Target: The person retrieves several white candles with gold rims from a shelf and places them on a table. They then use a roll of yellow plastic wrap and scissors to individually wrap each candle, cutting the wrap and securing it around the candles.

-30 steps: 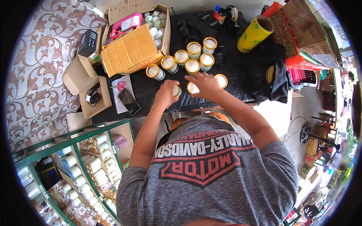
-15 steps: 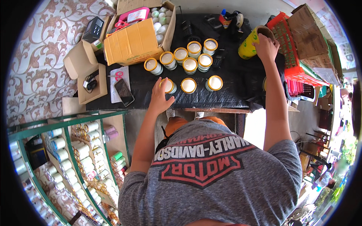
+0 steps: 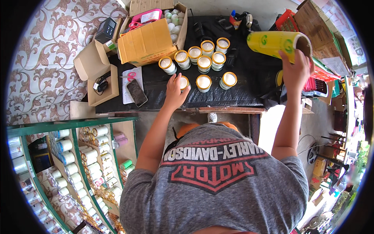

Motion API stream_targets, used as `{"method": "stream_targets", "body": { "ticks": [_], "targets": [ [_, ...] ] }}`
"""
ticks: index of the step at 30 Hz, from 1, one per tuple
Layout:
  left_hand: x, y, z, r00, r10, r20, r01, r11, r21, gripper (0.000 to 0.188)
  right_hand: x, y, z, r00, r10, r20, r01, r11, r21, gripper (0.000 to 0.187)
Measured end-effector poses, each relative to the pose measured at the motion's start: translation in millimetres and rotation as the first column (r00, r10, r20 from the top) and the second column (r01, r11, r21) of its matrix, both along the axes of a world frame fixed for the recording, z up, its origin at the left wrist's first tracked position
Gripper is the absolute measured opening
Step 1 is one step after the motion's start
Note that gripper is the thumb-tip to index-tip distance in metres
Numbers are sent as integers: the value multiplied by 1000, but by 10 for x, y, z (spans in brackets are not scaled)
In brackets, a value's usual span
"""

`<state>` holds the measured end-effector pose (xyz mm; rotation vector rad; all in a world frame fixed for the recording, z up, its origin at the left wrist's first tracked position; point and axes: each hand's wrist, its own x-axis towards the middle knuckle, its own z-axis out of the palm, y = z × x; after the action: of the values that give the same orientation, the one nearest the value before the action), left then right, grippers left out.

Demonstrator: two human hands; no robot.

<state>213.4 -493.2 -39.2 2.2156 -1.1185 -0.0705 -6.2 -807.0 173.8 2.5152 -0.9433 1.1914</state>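
My left hand (image 3: 176, 93) is closed around a white candle in a gold-rimmed glass jar (image 3: 184, 82), the leftmost of the near row. Two more jar candles stand to its right, a middle one (image 3: 203, 82) and a right one (image 3: 228, 80). Behind them several matching candles (image 3: 204, 63) form a loose cluster. My right hand (image 3: 297, 70) grips one end of a yellow roll with green marks (image 3: 269, 42), lifted and tilted nearly level above the table's right side. The roll's brown cardboard core shows at the end by my fingers.
A cardboard box (image 3: 148, 43) of white candles stands at the back left. Near it are a small open carton (image 3: 103, 84) with a cable, a phone (image 3: 137, 93) and pink scissors (image 3: 132, 75). A red crate (image 3: 286, 21) borders the right. Shelves of candles (image 3: 93, 156) stand lower left.
My right hand has lifted the yellow roll from standing near the crate and tipped it toward level, nearer to me. My left hand has closed in on the near-left candle. The view has shifted slightly.
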Motion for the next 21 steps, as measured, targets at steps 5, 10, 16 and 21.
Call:
{"method": "stream_targets", "body": {
  "ticks": [5,10,16,21],
  "targets": [
    [-5,47,507,976,-137,-170,54,906,-420,56,-320,803,216,654,74,753,-667,526,528,24],
    [-60,593,1022,428,-586,-688,-71,737,-672,64,-383,1516,-620,510,-102,854,-857,20,514,32],
    [-132,1320,710,205,-239,-949,-71,964,-258,65,-402,2172,-1445,649,-142,747,-757,-220,616,36],
    [-152,1378,109,324,-156,-933,88,987,-135,57,-621,2057,-2118,897,-92,433,-425,-447,787,45]
  ]
}}
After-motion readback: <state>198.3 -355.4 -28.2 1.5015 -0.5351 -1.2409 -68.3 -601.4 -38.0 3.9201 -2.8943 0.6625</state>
